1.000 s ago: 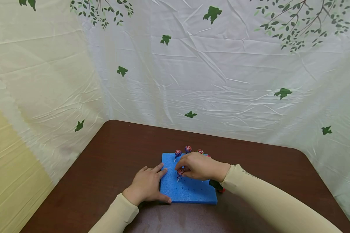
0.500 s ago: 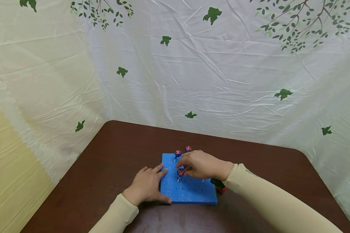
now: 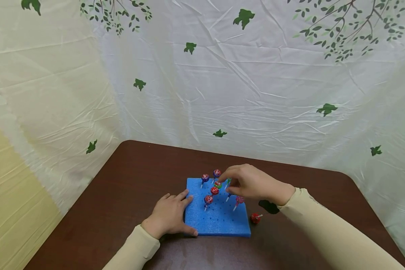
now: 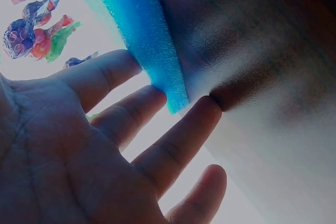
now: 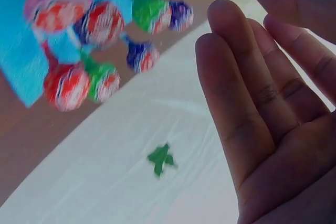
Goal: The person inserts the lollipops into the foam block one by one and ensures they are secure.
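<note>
My left hand [image 3: 172, 213] rests against the left edge of a blue foam board [image 3: 216, 227], fingers straight and spread; in the left wrist view fingertips touch the board's edge. Above the board's right back part hovers my right hand [image 3: 254, 182], its fingers loosely bent. The right wrist view shows nothing in its fingers. Wrapped lollipops stand stick-down in the board: a purple one [image 3: 208, 200] at front left, a red one [image 3: 215, 191] behind it, a pink one [image 3: 239, 200] on the right, and several more towards the back, partly hidden by the right hand.
Off the board's right side, a red lollipop [image 3: 255, 218] lies on the brown table [image 3: 148, 161]. Rows of small holes mark the board's front part. A white leaf-printed curtain [image 3: 175, 93] hangs behind the table.
My right hand has moved right and back, away from the front-left purple lollipop. Lollipops it covered, including the red and pink ones, now show. The left hand stays put.
</note>
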The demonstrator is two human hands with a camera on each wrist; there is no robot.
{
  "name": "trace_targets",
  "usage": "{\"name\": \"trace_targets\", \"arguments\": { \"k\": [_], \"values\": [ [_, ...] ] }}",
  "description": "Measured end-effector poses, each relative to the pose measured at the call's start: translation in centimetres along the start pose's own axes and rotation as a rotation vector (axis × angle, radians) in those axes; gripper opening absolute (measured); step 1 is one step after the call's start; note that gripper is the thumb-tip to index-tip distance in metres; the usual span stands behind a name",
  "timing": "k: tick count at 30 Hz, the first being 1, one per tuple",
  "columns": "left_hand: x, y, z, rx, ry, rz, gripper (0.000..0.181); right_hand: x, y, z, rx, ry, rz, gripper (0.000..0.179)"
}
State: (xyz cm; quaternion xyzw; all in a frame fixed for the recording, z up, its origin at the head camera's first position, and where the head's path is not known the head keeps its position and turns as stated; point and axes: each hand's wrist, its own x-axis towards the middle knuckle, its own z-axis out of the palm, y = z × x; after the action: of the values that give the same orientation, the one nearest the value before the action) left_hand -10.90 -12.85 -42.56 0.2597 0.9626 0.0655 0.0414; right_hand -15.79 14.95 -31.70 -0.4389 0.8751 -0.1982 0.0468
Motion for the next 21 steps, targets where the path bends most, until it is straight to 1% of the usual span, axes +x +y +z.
{"name": "trace_targets", "arguments": {
  "k": [5,7,9,15,18,21],
  "values": [
    [0.0,0.1,-0.2,-0.01,-0.002,-0.003,0.109,-2.2,1.6,-1.1,-0.023,0.08,0.026,0.031],
    [0.0,0.1,-0.2,-0.01,-0.002,-0.004,0.109,-3.2,2.4,-1.3,-0.031,0.1,0.054,0.03],
    [0.0,0.2,-0.2,-0.01,-0.005,-0.006,0.109,-4.3,3.2,-1.4,-0.031,0.114,0.105,0.029],
    [0.1,0.2,-0.1,-0.01,-0.006,-0.009,0.11,-7.3,5.3,-0.6,0.032,0.1,0.275,0.026],
    [0.1,0.2,-0.2,-0.012,-0.009,-0.011,0.11,-8.4,6.2,0.3,0.063,0.078,0.314,0.023],
    [0.1,0.3,-0.3,-0.009,-0.013,-0.012,0.109,-9.1,6.8,1.5,0.101,0.058,0.336,0.021]
  ]
}}
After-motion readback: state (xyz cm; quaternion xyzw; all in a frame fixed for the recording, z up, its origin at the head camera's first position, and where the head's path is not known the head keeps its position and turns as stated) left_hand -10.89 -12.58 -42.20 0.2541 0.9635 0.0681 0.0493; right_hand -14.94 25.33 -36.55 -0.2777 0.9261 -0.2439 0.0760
